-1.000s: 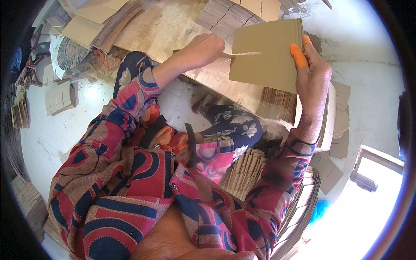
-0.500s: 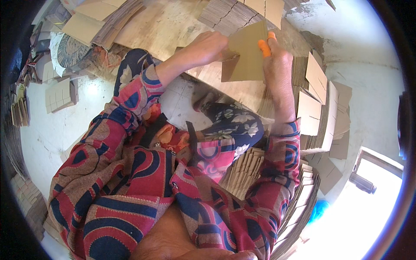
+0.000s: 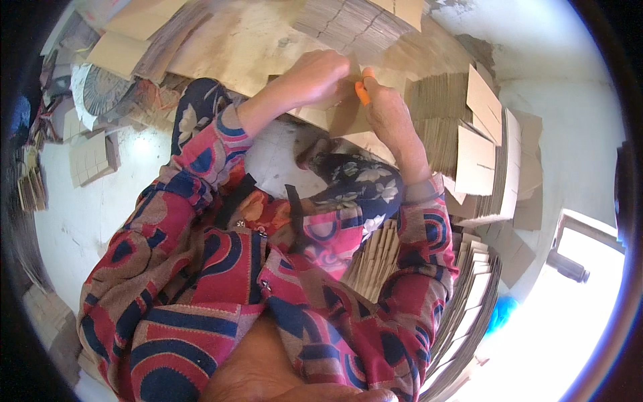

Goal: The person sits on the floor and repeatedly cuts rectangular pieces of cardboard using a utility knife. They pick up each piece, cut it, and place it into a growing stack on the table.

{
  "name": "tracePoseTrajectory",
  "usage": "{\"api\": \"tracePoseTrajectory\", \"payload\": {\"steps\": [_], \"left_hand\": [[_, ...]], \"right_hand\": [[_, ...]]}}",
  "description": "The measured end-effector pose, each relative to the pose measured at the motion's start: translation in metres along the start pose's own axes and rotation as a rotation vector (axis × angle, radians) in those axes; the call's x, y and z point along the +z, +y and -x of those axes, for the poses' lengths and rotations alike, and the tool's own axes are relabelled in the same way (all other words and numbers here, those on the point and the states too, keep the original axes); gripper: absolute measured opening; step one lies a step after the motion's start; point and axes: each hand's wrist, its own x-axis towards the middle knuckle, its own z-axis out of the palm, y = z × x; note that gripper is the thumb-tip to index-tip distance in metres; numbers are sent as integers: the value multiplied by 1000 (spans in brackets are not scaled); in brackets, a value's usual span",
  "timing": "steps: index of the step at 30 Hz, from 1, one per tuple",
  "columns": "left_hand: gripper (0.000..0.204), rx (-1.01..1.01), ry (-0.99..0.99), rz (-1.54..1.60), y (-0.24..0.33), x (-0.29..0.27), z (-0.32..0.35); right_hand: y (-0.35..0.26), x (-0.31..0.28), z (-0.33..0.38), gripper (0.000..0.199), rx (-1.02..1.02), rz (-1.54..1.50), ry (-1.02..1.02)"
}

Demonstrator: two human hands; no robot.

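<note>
A brown cardboard sheet stands between my two hands above the wooden board, seen narrow and partly blurred. My left hand is closed at its left side, with the fingertips hidden behind the knuckles. From the right, my right hand pinches the sheet's upper part, close to the left hand. Orange covers sit on its thumb and a finger. How far the sheet is folded I cannot tell.
The wooden board lies across my lap. Beyond the hands is a pile of slotted cardboard. Stacked cardboard stands at the right, more bundles beside my right arm. Further cardboard sheets lie far left.
My right hand has moved left and slightly down, close to my left hand. The cardboard sheet, broad to view before, now shows as a narrow shape between them.
</note>
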Motion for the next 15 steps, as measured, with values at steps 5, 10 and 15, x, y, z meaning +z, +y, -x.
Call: {"api": "tracePoseTrajectory", "payload": {"steps": [5,10,15], "left_hand": [[12,9,-42,-75,-12,-3,4],[31,24,-14,-139,-15,-14,16],[34,-44,-3,-172,-23,-31,26]], "right_hand": [[17,-32,41,34,78,254,607],[82,-51,110,85,699,701,225],[117,-82,157,31,584,402,26]]}}
